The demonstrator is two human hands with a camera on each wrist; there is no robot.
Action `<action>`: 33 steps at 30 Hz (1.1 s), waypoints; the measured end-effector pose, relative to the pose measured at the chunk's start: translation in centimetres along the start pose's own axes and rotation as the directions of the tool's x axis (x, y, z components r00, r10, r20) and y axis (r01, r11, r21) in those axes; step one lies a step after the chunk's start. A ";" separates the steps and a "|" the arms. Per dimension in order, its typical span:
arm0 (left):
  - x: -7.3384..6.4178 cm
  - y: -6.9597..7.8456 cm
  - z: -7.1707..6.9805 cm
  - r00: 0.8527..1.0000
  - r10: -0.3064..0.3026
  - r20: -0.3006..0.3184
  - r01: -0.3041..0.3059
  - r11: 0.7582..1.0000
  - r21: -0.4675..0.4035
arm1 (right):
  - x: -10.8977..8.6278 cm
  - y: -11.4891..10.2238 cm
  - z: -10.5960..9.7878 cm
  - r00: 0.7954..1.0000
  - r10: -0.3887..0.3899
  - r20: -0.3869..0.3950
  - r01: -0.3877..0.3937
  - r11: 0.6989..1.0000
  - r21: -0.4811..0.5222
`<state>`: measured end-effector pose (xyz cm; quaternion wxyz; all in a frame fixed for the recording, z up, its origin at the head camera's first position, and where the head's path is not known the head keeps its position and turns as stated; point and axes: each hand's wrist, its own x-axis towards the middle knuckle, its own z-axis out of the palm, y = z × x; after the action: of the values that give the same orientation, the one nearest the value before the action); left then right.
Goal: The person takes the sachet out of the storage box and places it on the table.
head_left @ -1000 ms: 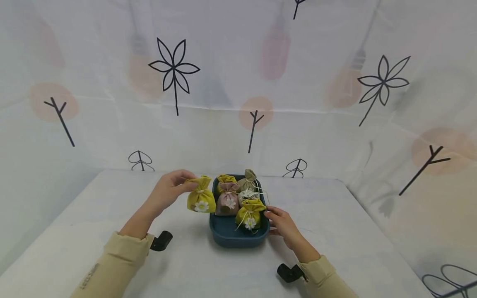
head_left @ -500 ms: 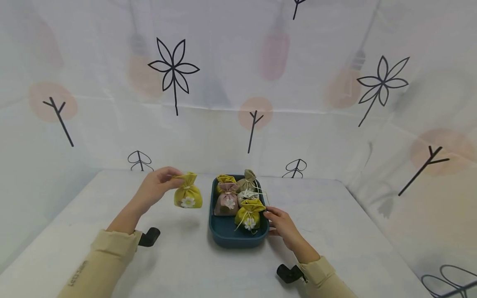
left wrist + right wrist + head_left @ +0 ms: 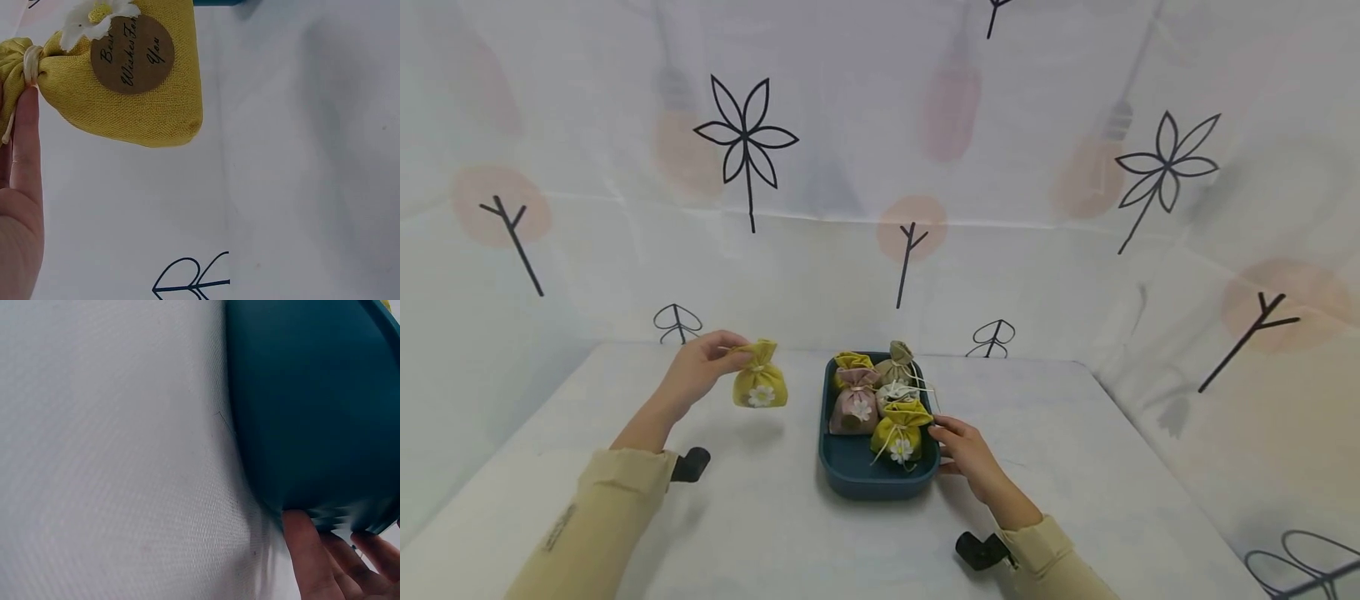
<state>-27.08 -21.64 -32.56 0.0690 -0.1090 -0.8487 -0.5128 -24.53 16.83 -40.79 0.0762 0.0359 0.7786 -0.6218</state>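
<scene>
My left hand (image 3: 695,371) pinches a yellow drawstring pouch (image 3: 760,385) by its gathered neck, holding it over the table left of the blue bin. A white flower decorates the pouch. In the left wrist view, a round brown label (image 3: 132,59) on it reads "Best Wishes For You". The dark blue bin (image 3: 872,490) contains several small pouches, among them a pink pouch (image 3: 853,408) and a yellow pouch (image 3: 898,433) at the front right. Against the bin's right side rests my right hand (image 3: 973,460), its extended fingers (image 3: 303,540) touching the wall in the right wrist view.
A white cloth covers the table (image 3: 760,533). Behind it hangs a white curtain (image 3: 820,275) printed with flowers and twigs. A greenish-beige pouch (image 3: 897,360) stands at the back of the bin, its cord hanging over the right rim.
My left hand has carried the yellow pouch leftward and slightly back, away from the bin. The right hand and the bin have stayed in place.
</scene>
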 end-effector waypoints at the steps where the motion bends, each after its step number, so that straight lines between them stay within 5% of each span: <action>1: 0.1 -0.1 0.0 1.000 -0.007 -0.002 0.007 1.000 0.000 | 0.0 0.0 0.0 1.000 0.001 0.000 -0.001 1.000 0.002; 11: 1.3 -2.0 0.4 0.997 -0.074 -0.015 0.073 0.996 -0.042 | -0.2 -0.2 0.1 1.000 0.006 0.006 -0.006 1.000 0.002; 28: 2.0 -4.1 2.3 0.998 -0.058 -0.017 0.057 0.996 -0.069 | 0.0 0.0 0.1 1.000 0.014 0.002 -0.014 1.000 -0.002; 33: 2.2 -5.0 2.7 0.995 -0.093 -0.019 0.092 0.994 -0.055 | -0.1 -0.1 0.0 1.000 0.015 -0.003 -0.015 1.000 -0.002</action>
<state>-30.50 -21.21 -37.63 0.0512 -0.0659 -0.8380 -0.5392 -24.41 16.77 -40.65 0.0797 0.0429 0.7792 -0.6202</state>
